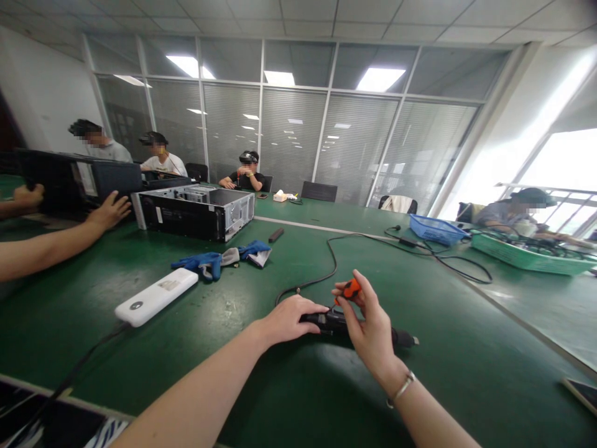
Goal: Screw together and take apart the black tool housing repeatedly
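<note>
A long black corded tool (pixel 333 322) lies on the green table in front of me, with a short pale tip at its right end. My left hand (pixel 291 318) grips its left end, where the cord leads away. My right hand (pixel 372 323) pinches the orange and black handle of a small screwdriver (pixel 351 290) above the tool's middle. The screwdriver points down toward the tool's body; its tip is too small to make out. My right hand hides part of the tool behind it.
Blue-grey gloves (pixel 212 264), a white power bank (pixel 157 297) and a dark bar (pixel 276 235) lie to the left. An open computer case (pixel 196 211) stands beyond, near a co-worker's hands (pixel 109 213). A blue basket (pixel 436 230), green tray (pixel 527 255) and loose cable (pixel 334 255) are rightward.
</note>
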`<action>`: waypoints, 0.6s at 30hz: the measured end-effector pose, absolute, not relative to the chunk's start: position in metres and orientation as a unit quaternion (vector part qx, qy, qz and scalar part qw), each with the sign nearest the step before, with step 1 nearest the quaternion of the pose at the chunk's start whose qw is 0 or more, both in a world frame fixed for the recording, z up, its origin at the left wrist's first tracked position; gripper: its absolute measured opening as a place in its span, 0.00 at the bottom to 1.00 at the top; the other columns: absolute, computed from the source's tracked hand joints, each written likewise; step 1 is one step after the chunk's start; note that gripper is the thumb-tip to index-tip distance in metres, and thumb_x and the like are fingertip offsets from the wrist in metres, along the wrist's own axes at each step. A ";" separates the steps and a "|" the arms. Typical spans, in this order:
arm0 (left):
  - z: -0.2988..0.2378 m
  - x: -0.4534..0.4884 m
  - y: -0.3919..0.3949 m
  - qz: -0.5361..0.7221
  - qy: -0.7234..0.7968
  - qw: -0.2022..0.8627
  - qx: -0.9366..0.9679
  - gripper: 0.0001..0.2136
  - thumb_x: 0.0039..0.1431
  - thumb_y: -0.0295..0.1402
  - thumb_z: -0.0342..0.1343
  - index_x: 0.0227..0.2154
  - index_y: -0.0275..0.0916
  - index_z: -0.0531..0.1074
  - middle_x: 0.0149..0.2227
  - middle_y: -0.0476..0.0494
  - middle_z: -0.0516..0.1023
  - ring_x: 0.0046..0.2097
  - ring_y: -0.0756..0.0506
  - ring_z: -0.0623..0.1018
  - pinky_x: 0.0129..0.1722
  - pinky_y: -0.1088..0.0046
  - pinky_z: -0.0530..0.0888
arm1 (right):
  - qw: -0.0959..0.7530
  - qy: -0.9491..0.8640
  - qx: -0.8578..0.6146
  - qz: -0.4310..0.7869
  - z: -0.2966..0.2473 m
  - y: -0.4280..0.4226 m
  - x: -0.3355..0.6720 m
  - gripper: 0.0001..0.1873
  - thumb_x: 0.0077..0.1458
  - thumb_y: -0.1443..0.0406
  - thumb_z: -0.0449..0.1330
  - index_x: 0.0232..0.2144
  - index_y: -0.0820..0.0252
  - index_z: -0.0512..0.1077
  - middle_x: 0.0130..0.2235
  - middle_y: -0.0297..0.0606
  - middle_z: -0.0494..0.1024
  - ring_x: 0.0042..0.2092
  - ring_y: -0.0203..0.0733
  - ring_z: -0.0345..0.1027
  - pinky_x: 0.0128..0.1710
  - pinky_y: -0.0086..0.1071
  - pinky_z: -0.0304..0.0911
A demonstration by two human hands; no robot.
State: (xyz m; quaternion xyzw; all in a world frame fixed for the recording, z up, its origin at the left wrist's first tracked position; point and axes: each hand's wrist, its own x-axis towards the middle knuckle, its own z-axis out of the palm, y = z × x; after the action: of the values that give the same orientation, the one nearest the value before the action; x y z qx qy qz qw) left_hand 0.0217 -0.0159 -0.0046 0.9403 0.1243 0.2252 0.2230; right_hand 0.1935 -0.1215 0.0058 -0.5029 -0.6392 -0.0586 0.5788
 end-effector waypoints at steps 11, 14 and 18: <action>-0.005 0.022 -0.015 0.230 0.121 0.229 0.938 0.22 0.54 0.38 0.63 0.53 0.41 0.71 0.48 0.42 0.78 0.48 0.42 0.76 0.50 0.69 0.66 | 0.535 -0.656 -0.523 -0.096 0.011 -0.123 0.193 0.29 0.61 0.66 0.53 0.63 0.53 0.52 0.45 0.41 0.75 0.43 0.41 0.73 0.44 0.38 0.71; -0.006 0.022 -0.015 0.232 0.122 0.225 0.938 0.23 0.54 0.39 0.63 0.52 0.42 0.71 0.48 0.43 0.78 0.47 0.41 0.76 0.49 0.69 0.66 | 0.531 -0.649 -0.525 -0.144 0.012 -0.124 0.193 0.29 0.59 0.65 0.56 0.61 0.52 0.56 0.45 0.42 0.74 0.42 0.42 0.72 0.43 0.39 0.71; -0.007 0.022 -0.014 0.237 0.123 0.220 0.938 0.23 0.54 0.39 0.63 0.53 0.41 0.71 0.48 0.43 0.78 0.47 0.42 0.76 0.49 0.69 0.66 | 0.535 -0.638 -0.535 -0.141 0.010 -0.124 0.193 0.28 0.59 0.65 0.57 0.61 0.52 0.56 0.43 0.40 0.75 0.41 0.42 0.73 0.42 0.39 0.71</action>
State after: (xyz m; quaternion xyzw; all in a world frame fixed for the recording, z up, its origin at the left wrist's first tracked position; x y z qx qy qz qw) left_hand 0.0223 -0.0145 -0.0071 0.9383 0.1228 0.2366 0.2201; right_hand 0.1934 -0.1238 0.0100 -0.5346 -0.6384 -0.1411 0.5355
